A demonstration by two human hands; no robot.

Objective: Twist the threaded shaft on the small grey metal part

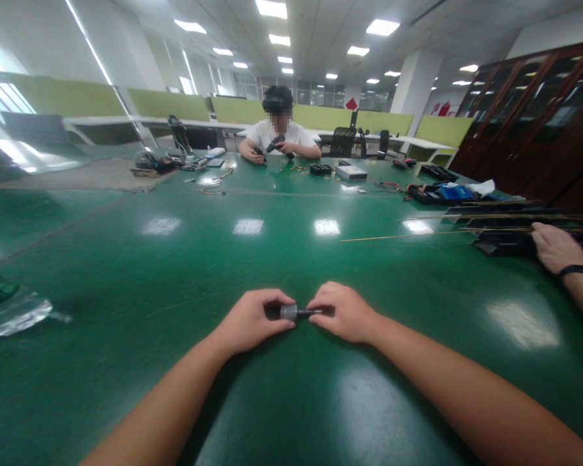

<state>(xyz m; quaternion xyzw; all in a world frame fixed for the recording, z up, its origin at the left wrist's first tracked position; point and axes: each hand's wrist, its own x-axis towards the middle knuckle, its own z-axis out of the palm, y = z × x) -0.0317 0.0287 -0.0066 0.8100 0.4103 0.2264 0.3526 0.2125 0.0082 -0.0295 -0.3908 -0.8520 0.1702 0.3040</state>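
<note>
Just above the green tabletop [214,259], a small cylindrical part [288,312] lies level between my two hands. Its left piece is grey and wide; a thinner black piece sticks out to the right. My left hand [255,320] pinches the grey piece between thumb and fingers. With its fingertips, my right hand [344,312] grips the thin black end, whose tip is partly hidden. The exact kind of part is too small to make out.
Across the table a person [279,133] in a white shirt holds a dark tool. At right, another person's hand [558,249] rests by black trays [505,243] and long thin rods [398,237]. Clear plastic wrap [22,310] lies at left; cables and electronics [155,162] sit further back.
</note>
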